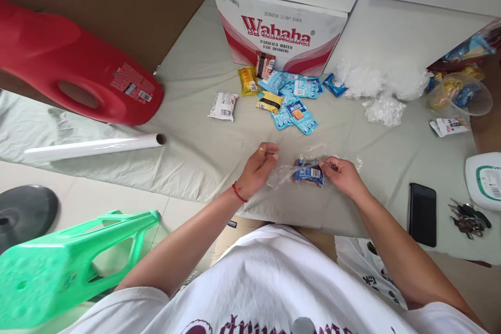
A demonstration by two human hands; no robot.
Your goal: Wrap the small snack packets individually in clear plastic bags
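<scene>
Blue packet right of frame centre, long axis left-right, in clear film. My right grip nearer, pinching film at packet's right end; left grip leftward, can't tell if holding.

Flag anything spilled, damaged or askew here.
Nothing looks clearly spilled or damaged. Mildly untidy: loose packets overlap at mixed angles before the Wahaha box, one white packet lying apart on the left. Clear plastic around the blue packet at the right hand is wrinkled.
</scene>
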